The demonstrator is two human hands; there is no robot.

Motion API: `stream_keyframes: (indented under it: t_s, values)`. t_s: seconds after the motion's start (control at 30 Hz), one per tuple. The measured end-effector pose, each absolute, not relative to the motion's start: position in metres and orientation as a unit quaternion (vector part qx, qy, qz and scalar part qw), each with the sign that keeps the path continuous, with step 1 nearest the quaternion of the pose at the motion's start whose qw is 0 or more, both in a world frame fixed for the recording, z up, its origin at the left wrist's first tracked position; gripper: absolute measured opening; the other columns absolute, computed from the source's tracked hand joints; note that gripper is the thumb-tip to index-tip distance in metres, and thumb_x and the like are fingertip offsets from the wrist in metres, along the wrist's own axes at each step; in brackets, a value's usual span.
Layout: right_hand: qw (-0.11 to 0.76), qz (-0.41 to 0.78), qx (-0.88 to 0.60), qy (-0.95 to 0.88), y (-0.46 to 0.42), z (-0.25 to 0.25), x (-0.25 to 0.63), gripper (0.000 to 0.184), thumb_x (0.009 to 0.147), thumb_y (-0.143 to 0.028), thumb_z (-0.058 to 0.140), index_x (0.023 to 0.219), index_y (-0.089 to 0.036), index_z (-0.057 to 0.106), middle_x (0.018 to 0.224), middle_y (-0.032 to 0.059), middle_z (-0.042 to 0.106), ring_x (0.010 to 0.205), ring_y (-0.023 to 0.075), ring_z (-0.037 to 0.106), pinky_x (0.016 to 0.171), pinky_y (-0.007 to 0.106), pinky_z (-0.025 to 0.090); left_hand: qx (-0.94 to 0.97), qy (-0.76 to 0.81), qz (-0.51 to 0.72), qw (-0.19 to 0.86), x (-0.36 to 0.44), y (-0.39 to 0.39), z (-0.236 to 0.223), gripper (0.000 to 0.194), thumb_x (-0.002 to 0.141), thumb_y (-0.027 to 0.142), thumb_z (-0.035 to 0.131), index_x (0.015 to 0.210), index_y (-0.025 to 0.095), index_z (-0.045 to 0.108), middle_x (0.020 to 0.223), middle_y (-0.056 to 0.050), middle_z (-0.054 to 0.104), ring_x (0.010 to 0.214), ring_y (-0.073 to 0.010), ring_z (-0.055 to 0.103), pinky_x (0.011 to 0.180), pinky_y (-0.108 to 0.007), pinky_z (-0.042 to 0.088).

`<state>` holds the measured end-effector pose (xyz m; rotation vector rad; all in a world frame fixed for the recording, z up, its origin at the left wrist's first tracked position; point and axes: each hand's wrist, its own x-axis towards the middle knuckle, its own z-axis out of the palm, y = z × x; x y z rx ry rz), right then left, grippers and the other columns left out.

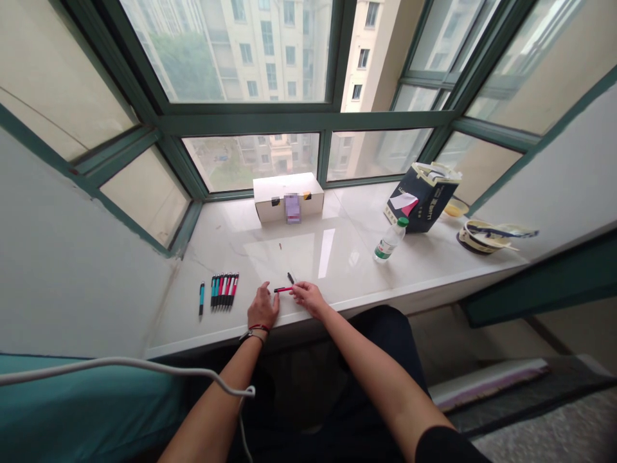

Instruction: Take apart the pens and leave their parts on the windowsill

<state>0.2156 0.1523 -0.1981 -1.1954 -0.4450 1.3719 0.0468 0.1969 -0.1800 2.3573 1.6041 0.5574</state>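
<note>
My right hand (308, 298) pinches a pink pen (283, 289) with a black end, held level above the sill's front edge. Its far end lies hidden in my fingers. My left hand (263, 307) rests beside the pen's black end, fingers apart and holding nothing I can see. Just beyond the right fingertips lies a small black pen part (290, 278). To the left, several teal, pink and black pens (224, 291) lie side by side in a row. One teal pen (201, 299) is set apart from that row. A tiny reddish piece (280, 245) lies farther back.
A white box (288, 196) stands against the window. On the right are a water bottle (389, 241) with a green cap, a dark carton bag (424, 196) and a food bowl (482, 238). A white cable (120, 364) crosses the lower left.
</note>
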Motion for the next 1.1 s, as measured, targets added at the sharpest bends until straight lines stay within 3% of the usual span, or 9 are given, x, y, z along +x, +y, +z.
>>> stream_keyframes:
  t_s: [0.07,0.17,0.3,0.4,0.5,0.63,1.1]
  values:
    - [0.570,0.574,-0.540,-0.234,0.154,-0.199,0.214,0.033,0.069,-0.039,0.081,0.086,-0.016,0.067,0.076,0.0045,0.073,0.056,0.0091,0.057,0.050,0.018,0.043,0.816,0.538,0.185,0.107,0.046,0.197,-0.179,0.042,0.095,0.036,0.048,0.135,0.022,0.048,0.117,-0.009,0.062,0.095,-0.0207,0.062,0.067,-0.028,0.042]
    - [0.547,0.577,-0.550,-0.254,0.154,-0.197,0.215,0.029,0.074,-0.040,0.078,0.084,-0.016,0.068,0.079,0.0065,0.074,0.057,0.0105,0.060,0.050,0.019,0.046,0.835,0.521,0.149,0.096,0.045,0.197,-0.180,0.026,0.096,0.033,0.046,0.114,0.027,0.064,0.119,-0.006,0.060,0.092,-0.0192,0.061,0.067,-0.028,0.041]
    - [0.576,0.654,-0.465,-0.155,0.150,-0.189,0.223,0.039,0.089,-0.052,0.059,0.091,-0.013,0.067,0.099,0.0158,0.074,0.086,0.0197,0.072,0.072,0.029,0.057,0.831,0.528,0.150,0.095,0.046,0.198,-0.182,0.029,0.099,0.037,0.040,0.108,0.026,0.065,0.115,-0.006,0.060,0.088,-0.0174,0.060,0.064,-0.028,0.039]
    - [0.603,0.684,-0.398,-0.104,0.144,-0.184,0.229,0.038,0.094,-0.048,0.051,0.096,-0.013,0.066,0.113,0.0186,0.071,0.106,0.0238,0.069,0.087,0.037,0.055,0.824,0.534,0.165,0.094,0.047,0.198,-0.183,0.033,0.101,0.041,0.037,0.106,0.023,0.064,0.111,-0.006,0.060,0.085,-0.0165,0.059,0.063,-0.027,0.037]
    - [0.621,0.683,-0.374,-0.096,0.141,-0.185,0.230,0.017,0.085,-0.023,0.059,0.097,-0.014,0.067,0.119,0.0163,0.069,0.113,0.0241,0.067,0.097,0.038,0.051,0.820,0.539,0.171,0.088,0.047,0.198,-0.183,0.036,0.101,0.043,0.035,0.104,0.022,0.064,0.109,-0.006,0.061,0.082,-0.0159,0.059,0.062,-0.027,0.035]
    - [0.627,0.678,-0.368,-0.109,0.141,-0.192,0.229,0.039,0.064,0.001,0.064,0.100,-0.014,0.068,0.123,0.0134,0.068,0.116,0.0240,0.065,0.102,0.037,0.048,0.820,0.544,0.163,0.078,0.048,0.199,-0.183,0.037,0.101,0.043,0.034,0.101,0.021,0.063,0.105,-0.006,0.062,0.081,-0.0159,0.059,0.062,-0.027,0.034]
    - [0.602,0.665,-0.415,-0.154,0.141,-0.192,0.225,0.051,0.062,-0.017,0.085,0.109,-0.018,0.067,0.122,0.0130,0.068,0.114,0.0240,0.066,0.099,0.037,0.050,0.826,0.534,0.162,0.076,0.046,0.202,-0.190,0.037,0.102,0.042,0.032,0.104,0.021,0.063,0.090,-0.007,0.068,0.088,-0.0195,0.060,0.071,-0.027,0.037]
